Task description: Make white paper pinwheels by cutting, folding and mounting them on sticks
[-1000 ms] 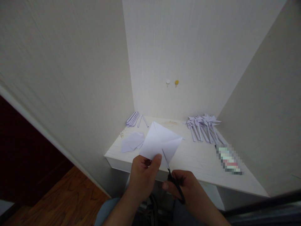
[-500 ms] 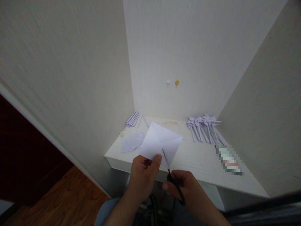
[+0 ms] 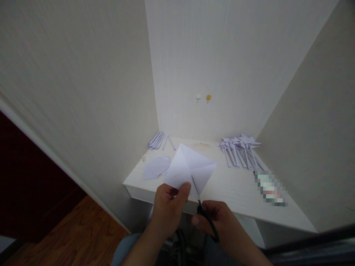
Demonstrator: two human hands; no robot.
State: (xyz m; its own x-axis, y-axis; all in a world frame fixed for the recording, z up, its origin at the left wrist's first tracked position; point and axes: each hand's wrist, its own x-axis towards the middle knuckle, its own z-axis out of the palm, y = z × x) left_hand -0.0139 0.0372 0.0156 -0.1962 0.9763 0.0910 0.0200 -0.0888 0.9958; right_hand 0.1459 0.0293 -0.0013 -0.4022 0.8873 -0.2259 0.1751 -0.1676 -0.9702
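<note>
Head view, left hand: the left hand (image 3: pixel 169 207) pinches a square white paper sheet (image 3: pixel 184 164) at its near edge, thumb on top and fingers curled beneath.
Right hand: the right hand (image 3: pixel 219 218) is curled around the black handles of a pair of scissors (image 3: pixel 201 210).
Paper sheet: held up in front of the body at the near edge of a white surface (image 3: pixel 224 184), one corner pointing away, with crease lines running across it.
Scissors: one thin blade shows over the sheet's near right part, pointing toward its middle.
Left of the sheet: loose white papers (image 3: pixel 155 168) lie flat; behind them, rolled paper sticks (image 3: pixel 156 140).
Far right: a cluster of white paper pinwheels (image 3: pixel 241 142) on sticks; nearer, a pixelated object (image 3: pixel 269 188).
Back wall: a white hook (image 3: pixel 198 97) beside a yellow hook (image 3: pixel 208 97).
</note>
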